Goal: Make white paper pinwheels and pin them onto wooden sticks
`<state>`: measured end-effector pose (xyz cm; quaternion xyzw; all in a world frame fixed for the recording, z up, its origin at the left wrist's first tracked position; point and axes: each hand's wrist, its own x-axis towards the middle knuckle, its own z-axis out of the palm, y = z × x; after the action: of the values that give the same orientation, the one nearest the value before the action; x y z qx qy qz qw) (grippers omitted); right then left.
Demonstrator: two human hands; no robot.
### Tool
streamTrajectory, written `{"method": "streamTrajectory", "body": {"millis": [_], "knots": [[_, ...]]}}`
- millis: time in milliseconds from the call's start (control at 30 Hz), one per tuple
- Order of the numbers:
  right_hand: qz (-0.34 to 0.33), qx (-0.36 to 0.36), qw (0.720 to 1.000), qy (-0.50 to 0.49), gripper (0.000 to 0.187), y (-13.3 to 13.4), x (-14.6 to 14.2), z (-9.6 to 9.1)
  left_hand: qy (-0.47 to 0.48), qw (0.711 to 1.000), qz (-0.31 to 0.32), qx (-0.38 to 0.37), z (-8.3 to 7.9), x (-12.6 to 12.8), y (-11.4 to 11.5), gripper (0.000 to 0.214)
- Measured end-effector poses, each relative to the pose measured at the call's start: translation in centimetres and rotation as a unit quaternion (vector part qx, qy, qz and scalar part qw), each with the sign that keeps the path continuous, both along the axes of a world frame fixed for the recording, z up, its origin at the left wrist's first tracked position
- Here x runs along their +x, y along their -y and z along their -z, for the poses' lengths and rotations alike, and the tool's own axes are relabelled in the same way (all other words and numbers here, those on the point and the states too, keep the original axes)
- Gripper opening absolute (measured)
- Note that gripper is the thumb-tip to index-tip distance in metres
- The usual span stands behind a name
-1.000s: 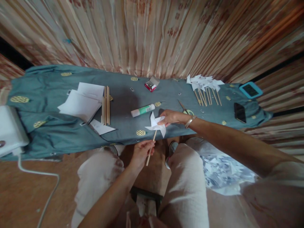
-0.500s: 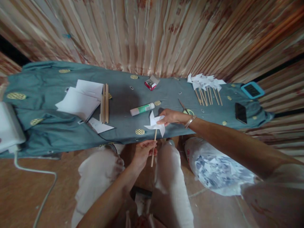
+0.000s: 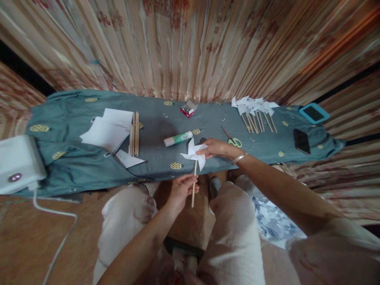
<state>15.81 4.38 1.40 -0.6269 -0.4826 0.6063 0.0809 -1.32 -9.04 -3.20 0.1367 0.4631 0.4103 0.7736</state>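
Observation:
A white paper pinwheel [image 3: 194,152] on a thin wooden stick [image 3: 194,193] is held over the table's front edge. My left hand [image 3: 181,190] pinches the stick around its middle, below the paper. The fingers of my right hand [image 3: 214,148] are closed on the right side of the pinwheel's blades. Just behind it lies a glue stick [image 3: 178,139], with green-handled scissors [image 3: 234,141] off to the right. Several finished pinwheels [image 3: 253,106] lie in a row at the back right.
On the left are white paper sheets [image 3: 107,132] and several loose sticks [image 3: 137,134]. A small red box [image 3: 187,110] stands at the back. A phone [image 3: 301,141], a blue-framed device [image 3: 314,113] and a white corded box [image 3: 20,164] rest near the ends. A bag of paper scraps [image 3: 274,219] sits below.
The view has shifted slightly, and my right knee has moved rightward, covering part of the scrap bag. Both hands keep their hold on the pinwheel with little movement.

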Motion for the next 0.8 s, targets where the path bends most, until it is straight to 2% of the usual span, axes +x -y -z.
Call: {"method": "streamTrajectory", "body": {"millis": [133,267,433,567,700,800], "knots": [[0.056,0.012,0.996,-0.068,0.026,0.9,1.0,0.0,0.002,1.0,-0.005,0.007,0.0,-0.1,-0.1,0.039],[0.156,0.081,0.978,-0.112,0.029,2.2,1.8,0.0,-0.002,1.0,-0.002,0.021,-0.3,-0.3,-0.2,0.041],[0.283,0.202,0.924,-0.157,0.043,3.6,2.6,0.4,-0.014,0.999,-0.008,0.028,-1.5,0.0,-0.6,0.042],[0.324,0.298,0.884,-0.156,0.055,3.7,3.6,-0.3,-0.012,0.999,-0.011,0.045,-2.9,0.8,-1.3,0.042],[0.368,0.346,0.845,-0.178,0.053,3.5,4.5,-1.4,-0.019,0.996,0.014,0.084,-3.8,1.9,-2.8,0.037],[0.4,0.353,0.826,-0.182,0.051,3.4,5.0,-1.6,-0.039,0.993,0.019,0.105,-3.8,2.8,-4.4,0.03]]}}
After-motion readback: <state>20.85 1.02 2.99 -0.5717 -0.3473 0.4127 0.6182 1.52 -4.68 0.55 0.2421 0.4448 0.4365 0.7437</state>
